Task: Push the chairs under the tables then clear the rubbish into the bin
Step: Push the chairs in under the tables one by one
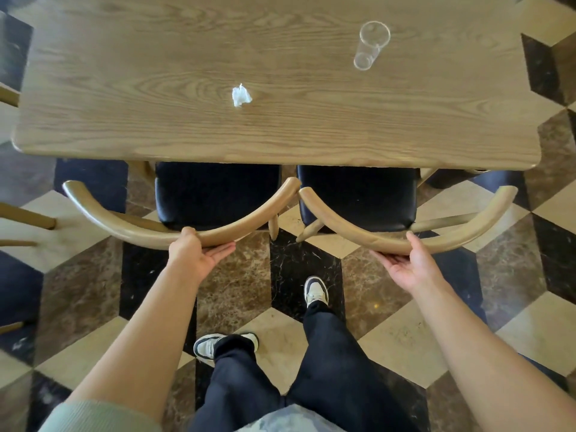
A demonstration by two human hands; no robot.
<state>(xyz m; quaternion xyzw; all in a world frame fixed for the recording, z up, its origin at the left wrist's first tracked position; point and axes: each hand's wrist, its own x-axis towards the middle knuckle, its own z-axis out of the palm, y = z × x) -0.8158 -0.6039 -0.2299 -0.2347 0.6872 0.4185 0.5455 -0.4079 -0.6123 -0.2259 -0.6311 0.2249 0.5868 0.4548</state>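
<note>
1. Two wooden chairs with curved back rails and dark seat pads stand side by side at the near edge of the table [280,132]; the left chair [218,194] and the right chair [358,198] have the front of their seats tucked under the tabletop, and their rail ends nearly touch.
2. The left hand [199,254] cups the left chair's back rail, thumb over the top and fingers flat beneath, arm stretched forward.
3. The right hand [408,263] holds the right chair's rail the same way, thumb on top, fingers spread under it.
4. A crumpled white tissue [240,95] lies near the middle of the table, and a clear plastic cup [371,46] lies on its side toward the far right, well apart from it.
5. No writing or labels are readable.
6. The tabletop is pale wood with strong grain; the floor [389,338] is marble laid in a cube pattern of cream, brown and black. The person's dark trousers and white-and-dark shoes show below.
</note>
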